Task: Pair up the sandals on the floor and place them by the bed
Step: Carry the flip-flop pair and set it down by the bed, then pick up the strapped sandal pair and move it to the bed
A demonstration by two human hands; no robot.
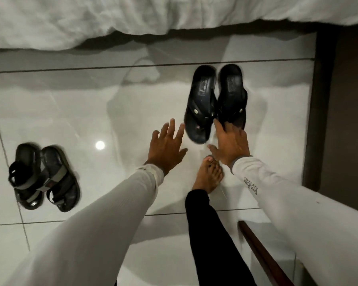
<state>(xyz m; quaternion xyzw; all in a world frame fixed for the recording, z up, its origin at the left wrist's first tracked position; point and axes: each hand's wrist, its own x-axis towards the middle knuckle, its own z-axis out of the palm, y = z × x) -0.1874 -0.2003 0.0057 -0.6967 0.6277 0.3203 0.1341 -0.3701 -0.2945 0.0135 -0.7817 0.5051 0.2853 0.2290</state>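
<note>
Sleeves (103,213): pale ribbed knit, both forearms, reaching forward and down; right one carries small printed lettering near the cuff. Black trouser leg and bare foot (208,176) between them, on the floor.

Left hand (166,144): fingers spread wide, palm down, holding nothing; near the toe of the left flip-flop (199,106), not touching it.

Right hand (232,144): fingers laid over the toe end of the right flip-flop (233,96), thumb splayed out to the side. Contact appears to be a press or push; whether anything is actually pinched cannot be told.

Flip-flops: dark, smooth moulded soles, thong straps with a small pale stud each, stamped heel panels. Side by side, touching along the inner edges, heels toward the bed (91,19). Left one sits slightly skewed and blurred at the toe.

Strap sandals (43,176): second pair, well apart to the left, black with grey webbing bands, already together, farther from the bed.

Floor (70,112): glossy pale tile, dark grout lines, one lamp reflection. Likely slippery, so soles should slide readily.

Bed: white rumpled cover overhanging, shadow beneath.

Step in hand, judged: squaring the flip-flops by the bed. Advice: nudge both toes together with flat fingers, level the toe ends, keep the bare foot clear. Strap sandals probably still need moving closer.
</note>
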